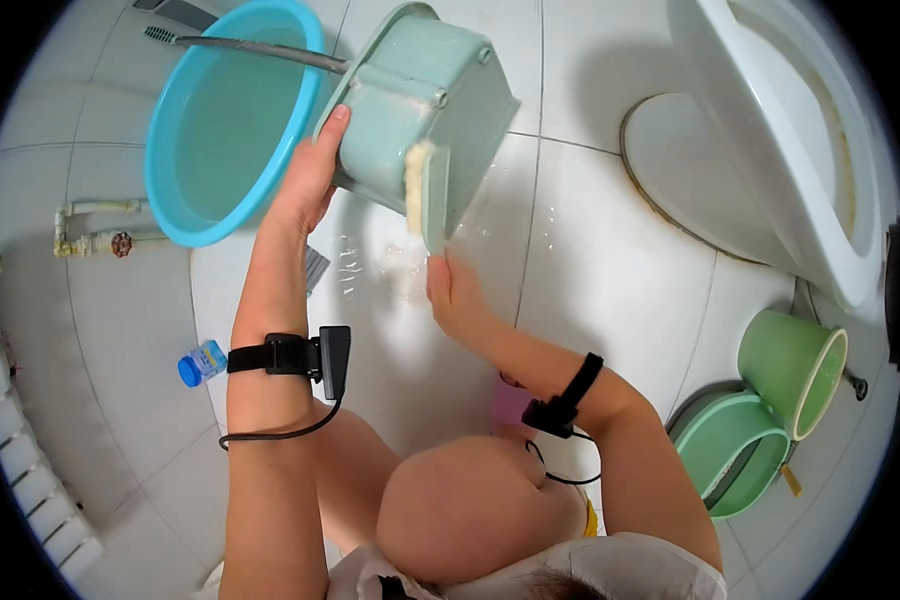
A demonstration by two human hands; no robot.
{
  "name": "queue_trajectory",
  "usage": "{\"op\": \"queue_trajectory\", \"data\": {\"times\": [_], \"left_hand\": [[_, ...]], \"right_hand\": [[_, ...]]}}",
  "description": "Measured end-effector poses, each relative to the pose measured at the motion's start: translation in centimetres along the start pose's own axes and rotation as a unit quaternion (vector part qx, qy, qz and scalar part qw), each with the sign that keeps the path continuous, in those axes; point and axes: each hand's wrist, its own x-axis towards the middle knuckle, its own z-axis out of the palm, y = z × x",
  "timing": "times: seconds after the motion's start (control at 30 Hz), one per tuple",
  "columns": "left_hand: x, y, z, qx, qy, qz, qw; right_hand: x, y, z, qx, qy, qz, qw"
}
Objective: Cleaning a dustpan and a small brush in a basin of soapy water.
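Note:
A pale green plastic box (390, 120) is tilted on its side with its underside facing up and toward me. Its rim is gripped by my left hand (315, 180), thumb over the edge. In my right hand (457, 297) is a scrubbing brush (434, 200) with a green back and cream bristles. The bristles press against the box's wall; both brush and hand are slightly blurred. Left of the box stands a bright blue basin (225, 130) of water. A long grey-handled brush (260, 48) lies across it, its handle end hidden behind the box.
Water drops and suds (405, 270) wet the tiled floor (610, 330). A toilet (780, 150) stands at right, near a green bucket (785, 365) and green tub (695, 440). Leftward are a valved pipe (110, 242), a blue-lidded jar (202, 363) and a white radiator (30, 470).

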Motion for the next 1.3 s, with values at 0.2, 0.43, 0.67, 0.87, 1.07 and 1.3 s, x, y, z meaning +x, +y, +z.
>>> {"op": "queue_trajectory", "data": {"times": [0.2, 0.43, 0.67, 0.87, 1.07, 1.3], "left_hand": [[-0.5, 0.3, -0.3, 0.016, 0.001, -0.006, 1.0], [0.1, -0.6, -0.5, 0.01, -0.007, 0.021, 1.0], [-0.2, 0.0, 0.0, 0.01, -0.002, 0.029, 1.0], [-0.1, 0.0, 0.2, 0.007, -0.001, 0.017, 1.0], [-0.2, -0.3, 0.0, 0.011, 0.014, 0.013, 1.0], [0.7, -0.1, 0.1, 0.002, -0.011, 0.011, 1.0]], "right_hand": [[6.4, -4.7, -1.3, -0.167, 0.119, -0.049, 0.977], [7.0, -1.6, -2.5, -0.032, 0.076, 0.071, 0.994], [-1.0, 0.5, 1.5, 0.138, -0.052, 0.158, 0.976], [1.4, 2.3, 3.9, 0.126, -0.025, 0.073, 0.989], [-2.5, 5.7, 4.2, 0.143, -0.093, 0.304, 0.937], [5.9, 5.2, -0.6, 0.058, -0.007, 0.303, 0.951]]}}
